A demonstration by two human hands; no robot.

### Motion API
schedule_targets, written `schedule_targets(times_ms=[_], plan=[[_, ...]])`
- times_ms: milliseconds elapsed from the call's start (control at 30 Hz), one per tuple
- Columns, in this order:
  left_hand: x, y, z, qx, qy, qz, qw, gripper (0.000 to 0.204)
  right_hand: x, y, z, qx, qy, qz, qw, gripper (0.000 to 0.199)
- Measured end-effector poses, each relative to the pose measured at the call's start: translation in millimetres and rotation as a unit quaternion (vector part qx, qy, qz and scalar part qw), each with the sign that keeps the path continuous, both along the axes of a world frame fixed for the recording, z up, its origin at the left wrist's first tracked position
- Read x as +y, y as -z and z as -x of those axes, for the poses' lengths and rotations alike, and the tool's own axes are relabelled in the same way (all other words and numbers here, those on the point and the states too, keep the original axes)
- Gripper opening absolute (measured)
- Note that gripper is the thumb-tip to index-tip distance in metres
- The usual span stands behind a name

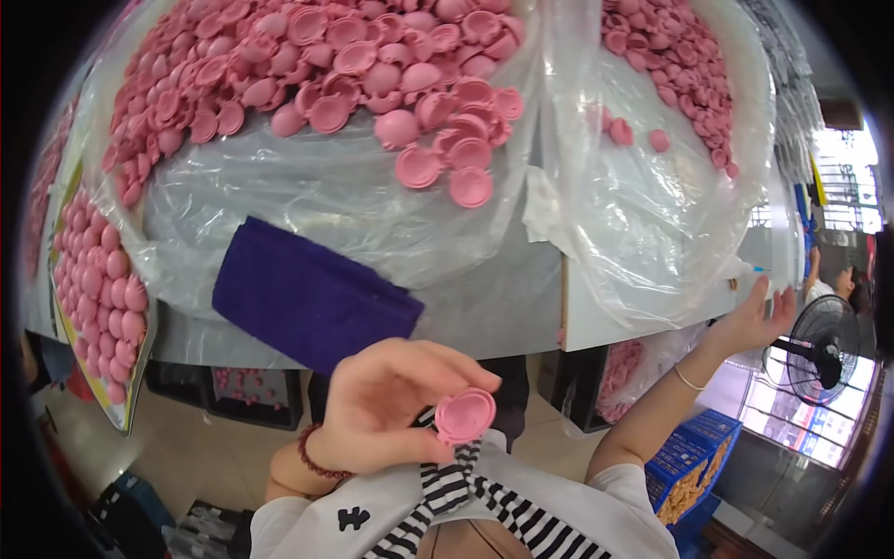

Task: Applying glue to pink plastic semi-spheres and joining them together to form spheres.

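Observation:
My left hand (391, 405) is closed in a pinch, holding a small round pink plastic shell (465, 415) between thumb and fingers. The shell's hollow side faces up, above my lap. Stretched far out to the right, my right hand (759, 319) has its fingers apart, with nothing visible in them. It is nearest the table's right end, beside a small blue-tipped item (758, 269) too small to make out. A folded purple cloth (307, 296) lies at the table's front edge, just beyond my left hand.
A big heap of pink shells (354, 58) lies on clear plastic sheeting (326, 200); another pile (672, 65) is at the far right. Left stands a tray of rounded pink pieces (101, 279). A fan (824, 352) and blue carton (694, 456) are at right, dark crates (256, 396) below.

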State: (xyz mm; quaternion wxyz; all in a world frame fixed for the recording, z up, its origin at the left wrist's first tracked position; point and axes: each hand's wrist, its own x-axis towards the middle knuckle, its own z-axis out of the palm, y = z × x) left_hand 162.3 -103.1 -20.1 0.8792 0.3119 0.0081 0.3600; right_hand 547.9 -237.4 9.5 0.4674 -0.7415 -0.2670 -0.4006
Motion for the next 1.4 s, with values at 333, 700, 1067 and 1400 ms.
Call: schedule_targets(times_ms=[333,700,1067,1400], plan=[[-6,-13,2,0.131,-0.045,-0.150,0.979,0.038,144,-8,3,-0.009,-0.314,0.510,0.801,0.028],[4,-6,16,0.110,-0.071,-0.098,0.986,0.039,132,-17,47,0.130,-0.239,0.516,0.813,0.022],[4,-4,18,0.114,-0.075,-0.089,0.987,0.040,114,-18,75,0.033,-0.299,0.448,0.842,0.025],[1,-5,20,0.125,-0.094,-0.101,0.983,0.039,133,-15,68,0.007,-0.359,0.397,0.845,0.026]])
